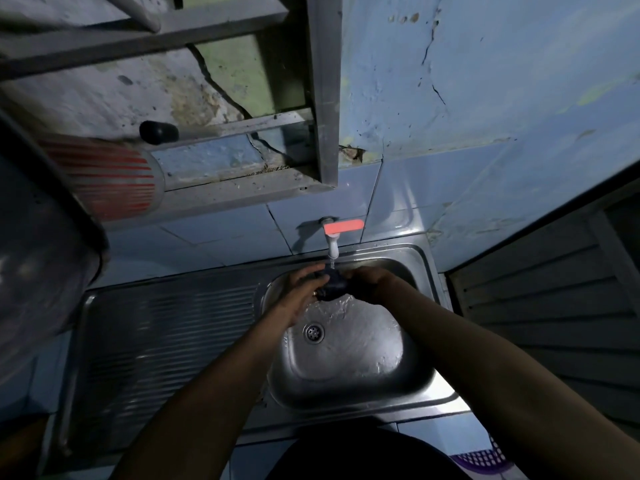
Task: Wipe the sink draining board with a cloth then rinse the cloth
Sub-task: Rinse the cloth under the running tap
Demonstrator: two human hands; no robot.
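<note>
- Under the tap, at the back of the sink bowl, a dark cloth is bunched between two hands and sits directly in the falling water.
- The left hand grips the cloth from the draining-board side, fingers curled over its top; the right hand closes on it from the opposite side. The grip of both is narrow and holds the cloth; individual fingertips are too dim to separate.
- The draining board lies beside the bowl, away from the tap, with nothing resting on its ribs. Judged from this, the wiping is done and the rinse is the step in hand.
- To rinse well, in my judgement: keep the cloth centred beneath the stream, open and refold it so inner folds are flushed, squeeze repeatedly, and wring low over the drain so run-off stays in the bowl and does not fall back on the wiped board.
- Count: one cloth, one tap with one orange lever, one bowl, one drain, one draining board, two hands.
- Risk noted: splash onto the board if the cloth is held too high.
</note>
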